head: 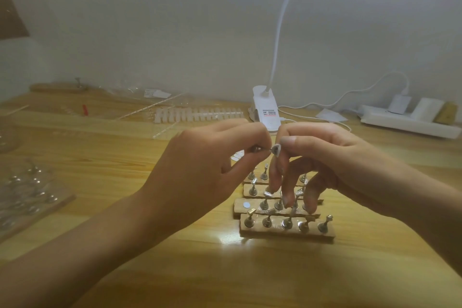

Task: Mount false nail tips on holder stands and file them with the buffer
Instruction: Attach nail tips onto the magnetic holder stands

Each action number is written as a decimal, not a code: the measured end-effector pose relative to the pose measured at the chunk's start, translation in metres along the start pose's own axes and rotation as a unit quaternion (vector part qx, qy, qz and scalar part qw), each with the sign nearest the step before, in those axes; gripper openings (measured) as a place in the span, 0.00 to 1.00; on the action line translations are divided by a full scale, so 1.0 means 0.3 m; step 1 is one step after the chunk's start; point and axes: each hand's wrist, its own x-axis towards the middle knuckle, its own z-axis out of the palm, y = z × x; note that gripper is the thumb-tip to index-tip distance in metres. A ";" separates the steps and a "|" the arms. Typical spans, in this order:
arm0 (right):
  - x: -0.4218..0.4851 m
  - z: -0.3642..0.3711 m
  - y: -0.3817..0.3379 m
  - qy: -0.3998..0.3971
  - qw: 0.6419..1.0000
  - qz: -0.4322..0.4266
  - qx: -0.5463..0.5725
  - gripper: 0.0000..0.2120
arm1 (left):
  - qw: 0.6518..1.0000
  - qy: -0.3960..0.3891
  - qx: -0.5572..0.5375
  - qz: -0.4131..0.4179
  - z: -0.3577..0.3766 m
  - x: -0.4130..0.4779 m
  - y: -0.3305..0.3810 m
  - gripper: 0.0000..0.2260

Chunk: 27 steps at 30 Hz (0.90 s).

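Left hand [215, 157] pinches a small metal holder stand [271, 150] by its base, stem lying sideways. Right hand [322, 155] presses thumb and forefinger against the stand's pale head; whether a nail tip sits there cannot be told. Below, wooden bars [287, 230] carry upright stands on the table [125, 157]. Lamp base [265, 110] behind.

Four pale wooden base bars [287, 231] lie stacked in rows at six o'clock; the nearest carries five small metal holder stands [287, 223]. Two bare hands [200, 165] hover above.
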 end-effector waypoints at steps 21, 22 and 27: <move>-0.001 0.038 -0.001 -0.043 0.971 0.062 0.228 0.14 | 0.996 0.069 -0.046 -0.034 0.037 -0.037 -0.004 0.03; -0.002 0.048 0.001 -0.037 0.967 0.061 0.245 0.15 | 0.993 0.076 -0.071 -0.048 0.040 -0.039 -0.004 0.03; -0.009 0.093 0.001 -0.028 0.958 0.068 0.278 0.16 | 0.965 0.111 -0.216 -0.094 0.061 -0.049 0.014 0.03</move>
